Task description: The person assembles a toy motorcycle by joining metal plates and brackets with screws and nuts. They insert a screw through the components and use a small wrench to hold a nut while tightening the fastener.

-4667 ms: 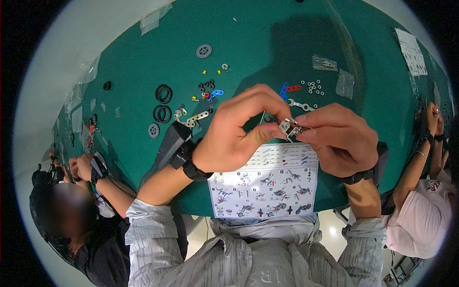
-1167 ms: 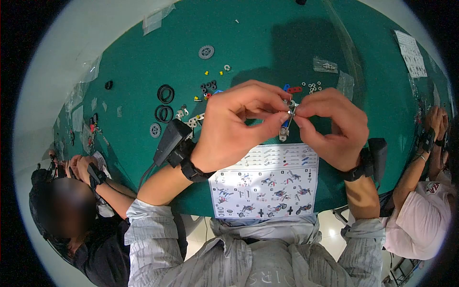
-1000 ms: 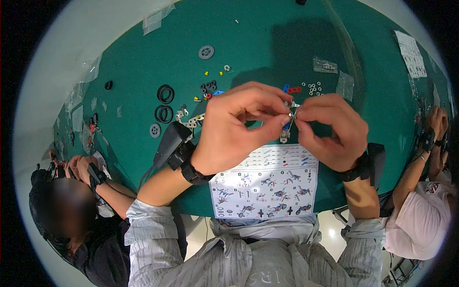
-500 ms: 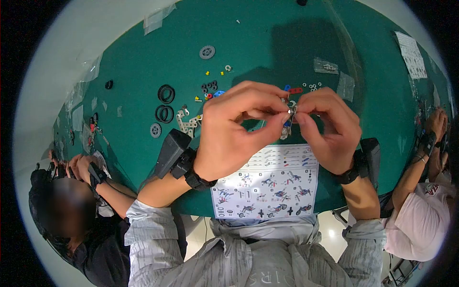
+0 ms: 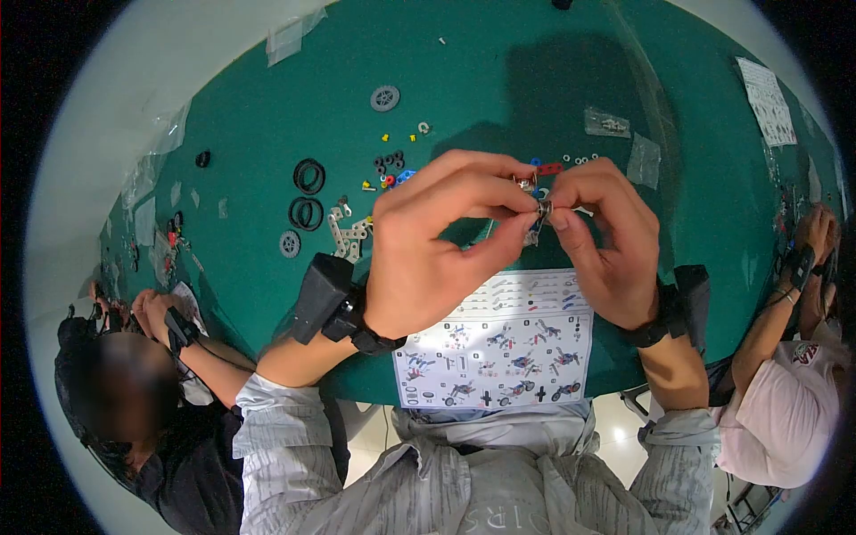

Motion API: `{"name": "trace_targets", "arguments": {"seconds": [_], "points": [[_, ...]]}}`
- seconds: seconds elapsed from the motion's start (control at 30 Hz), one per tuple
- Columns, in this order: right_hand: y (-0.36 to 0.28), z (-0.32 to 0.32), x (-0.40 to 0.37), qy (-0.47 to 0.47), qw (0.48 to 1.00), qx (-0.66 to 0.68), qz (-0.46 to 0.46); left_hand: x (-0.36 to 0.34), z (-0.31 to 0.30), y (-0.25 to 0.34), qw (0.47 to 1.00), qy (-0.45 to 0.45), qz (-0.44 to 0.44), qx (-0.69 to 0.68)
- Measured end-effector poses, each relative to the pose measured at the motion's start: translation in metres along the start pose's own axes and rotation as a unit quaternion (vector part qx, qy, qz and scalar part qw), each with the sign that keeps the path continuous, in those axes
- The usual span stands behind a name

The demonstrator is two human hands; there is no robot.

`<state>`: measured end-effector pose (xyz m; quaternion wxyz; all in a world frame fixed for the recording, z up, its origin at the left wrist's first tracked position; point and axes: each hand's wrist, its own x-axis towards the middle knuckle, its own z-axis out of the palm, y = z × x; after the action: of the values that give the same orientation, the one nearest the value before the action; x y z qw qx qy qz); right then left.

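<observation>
My left hand [image 5: 450,227] is closed, its thumb and forefinger pinching a small metal model part [image 5: 543,210]. From the other side, my right hand [image 5: 611,236] grips the same part between thumb and forefinger, so the fingertips nearly meet. Fingers cover much of the part, and its exact shape is hard to make out. Below both hands lies a printed instruction sheet [image 5: 495,357] with step pictures of a motorbike model. Just beyond the fingers are a red perforated strip [image 5: 549,168] and several small white rings [image 5: 581,160].
Left of my hands lie black rubber tyres [image 5: 306,214], grey wheels [image 5: 384,98], pale perforated strips [image 5: 346,234] and black rings [image 5: 389,162]. Plastic bags [image 5: 607,122] rest at the back right. A person [image 5: 178,437] sits at the left, another person [image 5: 785,410] at the right.
Both hands keep their pinch on the metal part. The part has turned slightly between the fingertips, and my right hand has shifted a little left.
</observation>
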<state>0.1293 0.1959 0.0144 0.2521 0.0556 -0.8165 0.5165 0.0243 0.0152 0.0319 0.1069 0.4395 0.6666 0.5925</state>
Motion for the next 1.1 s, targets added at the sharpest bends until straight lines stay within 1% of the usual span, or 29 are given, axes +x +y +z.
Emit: {"name": "trace_targets", "arguments": {"seconds": [0.07,0.17,0.27,0.37,0.47,0.57,0.67,0.77,0.87,0.97,1.07,1.1], "points": [[-0.002,0.002,-0.001,0.002,0.999,0.025,0.026,0.001,0.0,0.001,1.0,0.004,0.018,0.019],[-0.003,0.003,-0.001,-0.008,0.998,0.035,0.052,0.004,-0.004,0.003,0.988,-0.005,0.074,0.135],[-0.004,0.0,0.0,-0.047,0.993,0.065,0.086,0.005,-0.004,-0.004,0.979,0.005,0.138,0.148],[0.001,-0.006,0.0,-0.088,0.976,0.147,0.136,0.006,-0.006,-0.001,0.984,-0.013,0.106,0.143],[0.001,0.002,-0.001,-0.034,0.958,0.244,0.144,0.007,-0.006,-0.005,0.988,-0.002,0.102,0.117],[0.004,0.001,-0.001,-0.037,0.967,0.221,0.12,0.005,-0.006,-0.001,0.994,-0.01,0.052,0.096],[0.004,0.003,-0.003,-0.017,0.974,0.192,0.118,0.005,-0.004,-0.004,0.993,0.003,0.064,0.095],[0.004,0.002,-0.002,-0.009,0.989,0.122,0.078,0.004,-0.002,-0.005,0.996,0.015,0.054,0.069],[0.003,0.002,-0.002,-0.013,0.99,0.115,0.074,0.003,0.0,-0.006,0.997,0.023,0.049,0.054],[0.002,0.003,-0.002,-0.017,0.987,0.132,0.093,0.006,-0.007,0.001,0.988,-0.012,0.078,0.129],[0.002,0.005,-0.004,-0.026,0.978,0.166,0.12,0.006,-0.006,0.002,0.984,-0.015,0.097,0.149],[0.002,0.005,-0.005,-0.038,0.971,0.186,0.143,0.005,-0.005,0.001,0.983,-0.018,0.104,0.149]]}}
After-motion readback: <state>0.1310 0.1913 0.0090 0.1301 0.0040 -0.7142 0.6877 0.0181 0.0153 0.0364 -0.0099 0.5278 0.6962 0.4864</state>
